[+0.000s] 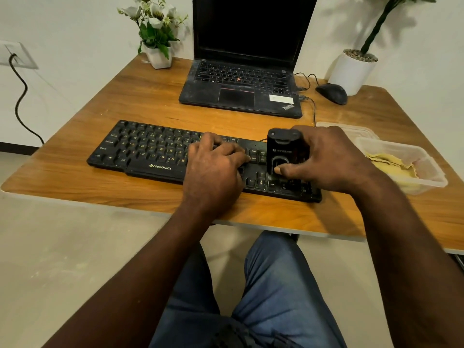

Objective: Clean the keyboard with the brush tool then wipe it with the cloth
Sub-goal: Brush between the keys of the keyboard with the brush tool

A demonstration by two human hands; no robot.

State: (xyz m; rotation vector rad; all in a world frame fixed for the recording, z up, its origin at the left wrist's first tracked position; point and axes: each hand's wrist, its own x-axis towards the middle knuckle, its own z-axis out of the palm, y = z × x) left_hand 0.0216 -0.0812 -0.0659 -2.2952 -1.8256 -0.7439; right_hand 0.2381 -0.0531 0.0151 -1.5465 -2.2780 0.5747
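Two hands work the keyboard [175, 156], which lies across the counter [75, 172] in front of a laptop [241, 91]. The right hand [331, 159] has its fingers clenched around the black brush tool [282, 151], standing upright on the number-pad end; the left hand [216, 164] rests flat on the middle keys, grasping nothing. To brush well, keep that left hand pressing as an anchor and stroke along the key rows. The cloth [391, 164] waits in a clear container [431, 177] just beside.
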